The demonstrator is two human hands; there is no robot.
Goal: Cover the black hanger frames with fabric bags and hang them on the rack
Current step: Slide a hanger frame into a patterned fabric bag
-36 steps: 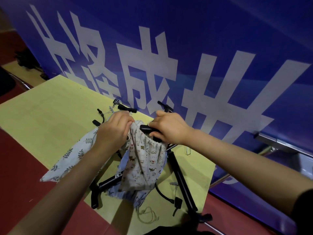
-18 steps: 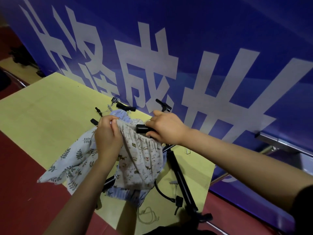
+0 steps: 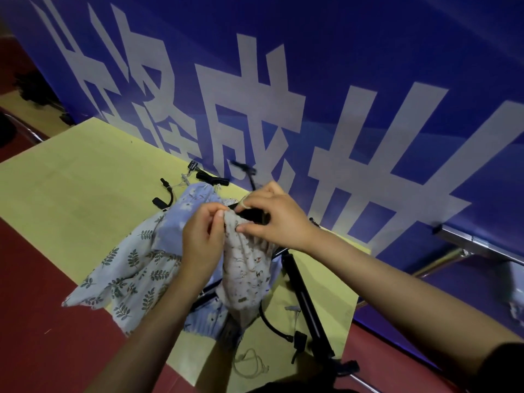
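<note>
Fabric bag (image 3: 246, 268) hangs toward the person; left hand (image 3: 202, 239) and right hand (image 3: 273, 219) pinch its mouth around the black frame (image 3: 251, 215).

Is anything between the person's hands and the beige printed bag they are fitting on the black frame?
Nothing visible. The left hand pinches the gathered top of the beige printed bag, and the right hand holds it against the black frame end. The leaf-print fabric lies off to the left, underneath.
</note>
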